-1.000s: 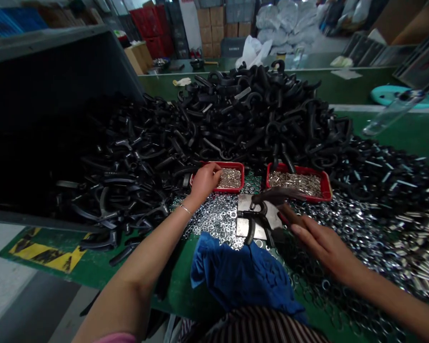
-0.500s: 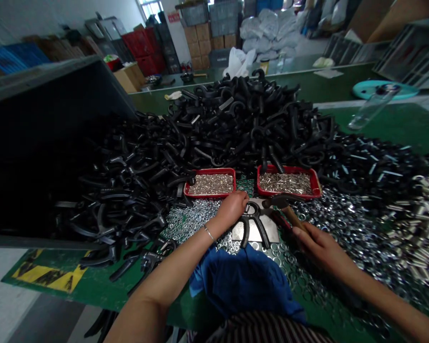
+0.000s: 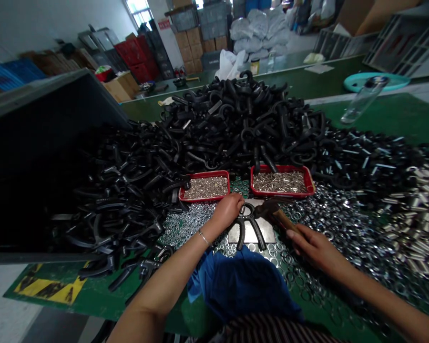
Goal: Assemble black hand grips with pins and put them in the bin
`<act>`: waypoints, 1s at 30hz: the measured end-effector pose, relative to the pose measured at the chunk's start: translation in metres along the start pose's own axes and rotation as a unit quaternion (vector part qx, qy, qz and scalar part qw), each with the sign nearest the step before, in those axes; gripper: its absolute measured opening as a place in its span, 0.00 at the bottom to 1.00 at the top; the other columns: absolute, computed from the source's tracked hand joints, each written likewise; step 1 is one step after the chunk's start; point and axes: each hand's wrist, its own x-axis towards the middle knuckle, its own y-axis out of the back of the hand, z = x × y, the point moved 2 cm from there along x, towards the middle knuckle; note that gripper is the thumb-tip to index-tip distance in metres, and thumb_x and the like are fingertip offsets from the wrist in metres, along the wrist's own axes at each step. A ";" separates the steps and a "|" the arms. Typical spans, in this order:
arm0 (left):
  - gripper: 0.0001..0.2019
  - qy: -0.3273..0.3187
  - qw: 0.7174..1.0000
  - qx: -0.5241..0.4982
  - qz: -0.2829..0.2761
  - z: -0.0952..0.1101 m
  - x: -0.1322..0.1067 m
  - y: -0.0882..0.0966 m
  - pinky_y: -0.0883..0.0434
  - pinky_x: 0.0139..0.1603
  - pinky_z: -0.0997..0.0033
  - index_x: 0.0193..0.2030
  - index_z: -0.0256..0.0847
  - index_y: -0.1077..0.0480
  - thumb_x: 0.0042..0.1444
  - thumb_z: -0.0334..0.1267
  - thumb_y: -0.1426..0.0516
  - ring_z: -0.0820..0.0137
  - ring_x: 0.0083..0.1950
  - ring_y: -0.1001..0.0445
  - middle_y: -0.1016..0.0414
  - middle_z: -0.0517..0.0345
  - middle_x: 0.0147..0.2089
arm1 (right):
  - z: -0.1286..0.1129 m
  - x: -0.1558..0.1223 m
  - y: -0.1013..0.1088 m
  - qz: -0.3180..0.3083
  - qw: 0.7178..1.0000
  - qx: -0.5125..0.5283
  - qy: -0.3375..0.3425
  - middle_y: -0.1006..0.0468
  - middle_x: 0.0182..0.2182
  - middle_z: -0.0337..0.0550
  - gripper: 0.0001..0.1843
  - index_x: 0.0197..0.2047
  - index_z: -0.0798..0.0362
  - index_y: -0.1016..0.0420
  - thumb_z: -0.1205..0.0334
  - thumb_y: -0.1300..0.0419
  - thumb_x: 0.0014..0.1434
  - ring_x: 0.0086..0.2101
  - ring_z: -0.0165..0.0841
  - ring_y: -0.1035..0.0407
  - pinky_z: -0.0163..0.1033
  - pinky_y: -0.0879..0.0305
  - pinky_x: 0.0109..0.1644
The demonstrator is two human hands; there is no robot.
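My left hand (image 3: 229, 209) is curled with pinched fingers on the top of a black two-legged plastic part (image 3: 248, 224) that lies on a small metal plate (image 3: 252, 233). What the fingertips pinch is too small to see. My right hand (image 3: 312, 247) is wrapped round the wooden handle of a hammer (image 3: 271, 209), whose dark head hovers just right of the part. Two red trays sit behind: the left tray (image 3: 204, 186) and the right tray (image 3: 280, 182), both filled with small metal pieces.
A big heap of black plastic handles (image 3: 236, 128) fills the green table behind and to the left. Shiny washers (image 3: 329, 219) and metal sleeves (image 3: 414, 224) cover the right. A blue cloth (image 3: 236, 281) lies at the near edge. A clear bottle (image 3: 361, 100) lies far right.
My left hand left the left red tray and came down onto the black part on the plate. My right hand took up the hammer handle. The view tilted slightly upward.
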 end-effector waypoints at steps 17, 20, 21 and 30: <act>0.12 -0.060 0.978 0.183 0.074 0.015 -0.034 -0.008 0.32 0.53 0.59 0.49 0.34 0.31 0.68 0.40 0.48 0.60 0.50 0.28 0.26 0.47 0.46 | -0.058 0.013 0.027 -0.021 0.983 -0.162 0.086 0.23 0.29 0.41 0.24 0.42 0.49 0.28 0.41 0.56 0.69 0.30 0.37 0.28 0.39 0.35 0.35; 0.14 -0.090 0.978 0.161 0.101 0.022 -0.059 -0.011 0.34 0.57 0.58 0.53 0.37 0.31 0.70 0.40 0.51 0.61 0.52 0.30 0.26 0.48 0.51 | -0.086 0.014 0.029 0.024 0.969 -0.196 0.150 0.20 0.35 0.44 0.23 0.49 0.49 0.30 0.43 0.57 0.70 0.34 0.38 0.26 0.39 0.34 0.38; 0.13 -0.105 0.977 0.162 0.096 0.024 -0.066 -0.014 0.34 0.58 0.58 0.53 0.37 0.31 0.70 0.39 0.52 0.61 0.53 0.30 0.25 0.48 0.51 | -0.092 0.016 0.027 0.041 0.962 -0.214 0.162 0.20 0.36 0.45 0.22 0.50 0.49 0.31 0.44 0.58 0.71 0.35 0.38 0.26 0.39 0.34 0.39; 0.14 -0.119 0.972 0.195 0.059 0.029 -0.079 -0.027 0.35 0.61 0.58 0.54 0.33 0.31 0.69 0.34 0.53 0.60 0.55 0.30 0.27 0.46 0.53 | -0.092 0.046 0.009 -0.040 0.948 -0.285 0.137 0.21 0.33 0.47 0.23 0.40 0.50 0.32 0.45 0.59 0.71 0.32 0.38 0.26 0.38 0.36 0.37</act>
